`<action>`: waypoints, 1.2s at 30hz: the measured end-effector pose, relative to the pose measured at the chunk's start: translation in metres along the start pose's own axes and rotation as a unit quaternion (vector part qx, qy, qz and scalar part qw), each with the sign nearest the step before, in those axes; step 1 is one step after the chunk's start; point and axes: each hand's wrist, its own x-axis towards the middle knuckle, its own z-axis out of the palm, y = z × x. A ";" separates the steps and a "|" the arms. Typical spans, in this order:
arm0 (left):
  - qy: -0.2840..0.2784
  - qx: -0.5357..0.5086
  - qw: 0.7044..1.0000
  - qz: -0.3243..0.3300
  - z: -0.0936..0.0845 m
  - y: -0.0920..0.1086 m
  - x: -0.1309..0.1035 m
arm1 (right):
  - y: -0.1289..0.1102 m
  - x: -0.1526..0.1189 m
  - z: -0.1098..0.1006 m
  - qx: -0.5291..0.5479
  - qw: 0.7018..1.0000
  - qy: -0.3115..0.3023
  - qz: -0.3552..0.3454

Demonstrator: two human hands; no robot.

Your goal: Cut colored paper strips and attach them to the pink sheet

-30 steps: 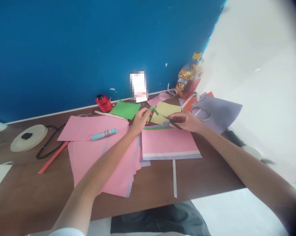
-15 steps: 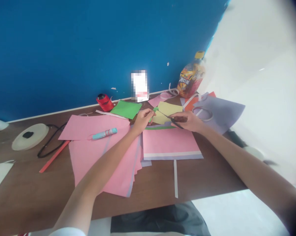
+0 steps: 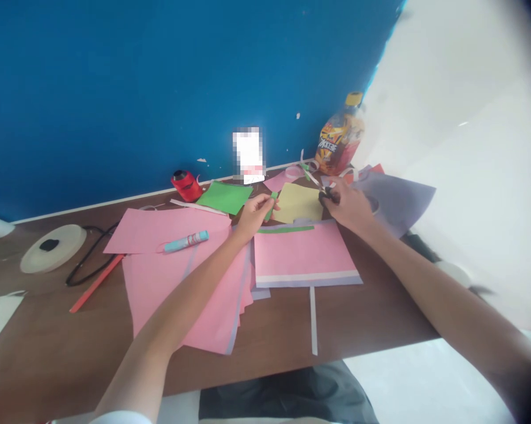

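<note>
My left hand (image 3: pixel 255 215) pinches a small green paper piece (image 3: pixel 271 206) above the near side of the yellow sheet (image 3: pixel 299 201). To the right, my right hand (image 3: pixel 347 203) is closed on scissors (image 3: pixel 322 189), whose blades point up and left, with a bit of green at their far end. A pink sheet with white and lilac bands (image 3: pixel 305 256) lies below both hands, and a thin green strip (image 3: pixel 287 229) rests along its upper edge. Larger pink sheets (image 3: pixel 177 300) spread on the left under a light-blue tube (image 3: pixel 186 242).
On the brown table (image 3: pixel 274 347) are a green sheet (image 3: pixel 225 196), a red spool (image 3: pixel 186 185), a bottle (image 3: pixel 339 138), purple paper (image 3: pixel 398 197), a round pale lid (image 3: pixel 53 248), a black cord, a red strip (image 3: pixel 96 284) and a white strip (image 3: pixel 314 321). A blue wall stands behind.
My right hand and the scissors have moved right, away from my left hand, and the blades now point up and away. The green piece stays in my left hand.
</note>
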 end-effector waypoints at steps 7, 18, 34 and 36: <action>0.020 0.006 1.000 -0.019 0.001 -0.003 0.000 | 0.001 -0.003 -0.007 -0.199 0.978 -0.046 -0.039; -0.045 0.104 0.994 -0.007 0.004 0.005 -0.005 | -0.022 -0.012 -0.003 0.030 0.989 -0.039 -0.140; -0.169 0.403 0.889 0.136 0.011 0.027 -0.012 | -0.033 -0.016 0.001 0.271 0.962 -0.027 0.007; -0.228 0.410 0.874 0.128 0.008 0.027 -0.011 | -0.023 -0.011 0.001 0.324 0.944 -0.009 0.061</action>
